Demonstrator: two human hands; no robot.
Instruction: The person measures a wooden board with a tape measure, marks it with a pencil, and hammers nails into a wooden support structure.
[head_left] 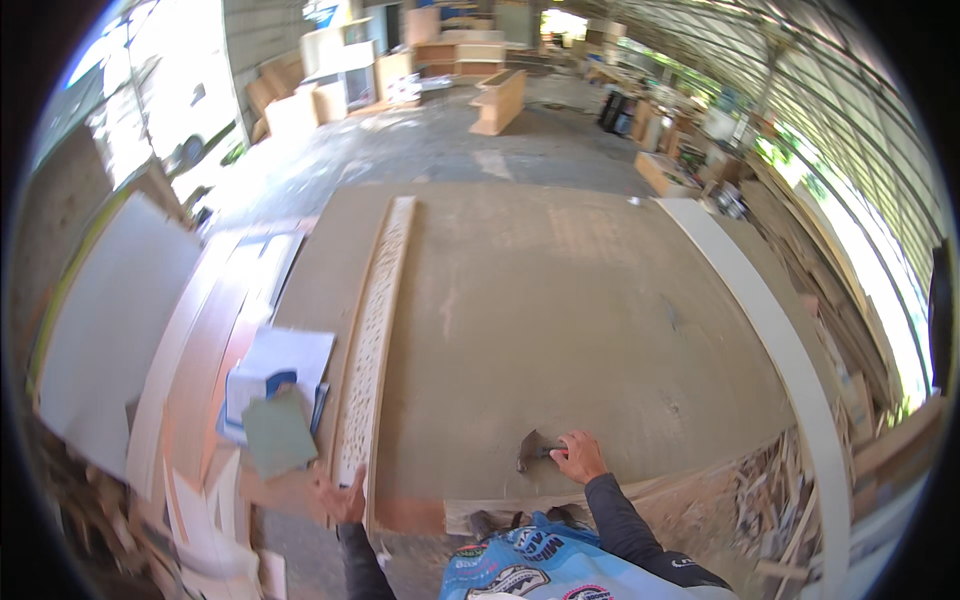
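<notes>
Scraper (528, 452), dark and broad-bladed, sits low on the large brown board (580, 330), close to its near edge. Its blade points to the left and its handle runs rightward, so the long axis lies roughly crosswise. The right hand (582, 458) pinches the handle end between thumb and fingers. The left hand (343, 497) is at the near end of the speckled strip (371, 350), thumb and fingers spread apart; whether it presses on the strip I cannot tell. That strip's long axis runs away from the person. Bare board opens widely ahead of the blade, bounded by the speckled strip at left and a pale strip (765, 330) at right; towards the person, room is short.
</notes>
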